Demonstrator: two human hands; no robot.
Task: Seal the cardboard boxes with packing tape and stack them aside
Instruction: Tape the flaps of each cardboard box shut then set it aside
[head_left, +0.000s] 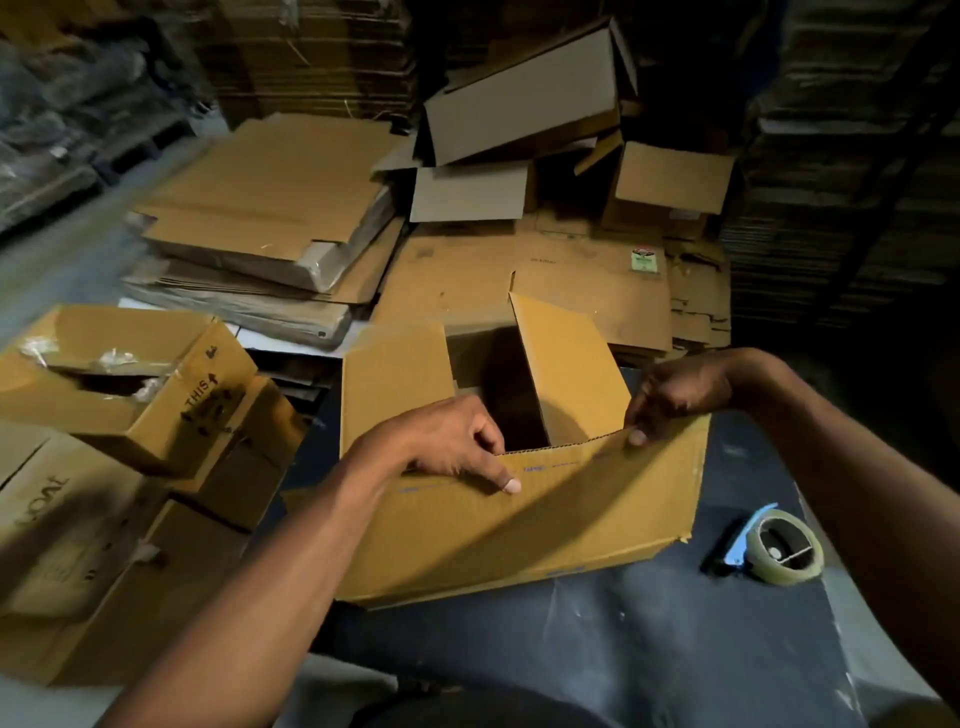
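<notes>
**Box open, tape idle**

Open box (519, 519): yellow-brown cardboard, sits on the dark surface (675, 649), top unsealed. Left flap and right inner flap stand up, near flap folded toward the camera; dark interior visible between them. Both hands pinch the near flap's top edge: left hand (447, 441) at its left part, right hand (675, 395) at its right.

Tape dispenser (774, 545): clear roll on a blue holder, lying on the surface right of the box, apart from it.

Stacked boxes (119, 426): same cardboard, piled left, tilted, one printed "THIS" with an arrow.
</notes>
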